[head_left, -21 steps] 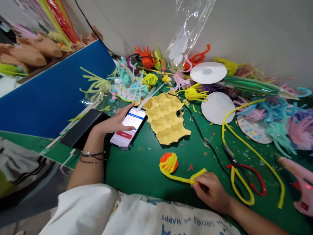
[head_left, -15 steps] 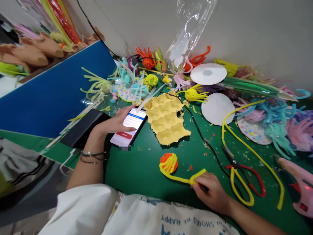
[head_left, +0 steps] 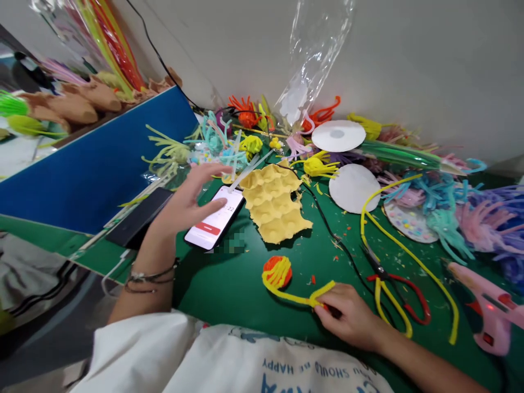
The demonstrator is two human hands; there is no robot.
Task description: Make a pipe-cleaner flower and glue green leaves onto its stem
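My left hand (head_left: 190, 199) hovers over a smartphone (head_left: 208, 229) with a lit screen. Its fingers are spread and hold nothing; the thumb reaches over the screen, and whether it touches is unclear. My right hand (head_left: 347, 314) is closed on a yellow pipe cleaner (head_left: 292, 298) near the table's front edge. That pipe cleaner runs left to a small orange ball (head_left: 282, 267) wrapped with yellow strands, which lies on the green table. Right of this hand lie scissors (head_left: 381, 271) with red and yellow handles, and a long yellow pipe cleaner (head_left: 426, 259).
A yellow egg-carton piece (head_left: 276, 204) lies mid-table beside the phone. A pink glue gun (head_left: 491, 311) rests at the right. White discs (head_left: 354, 188) and fuzzy pipe-cleaner figures (head_left: 319, 164) crowd the back. A blue panel (head_left: 102, 153) stands at left, near a black box (head_left: 139, 218).
My left hand has lifted and its fingers have spread away from the phone. The phone's screen now shows a different page. My right hand keeps its hold; the view has shifted slightly.
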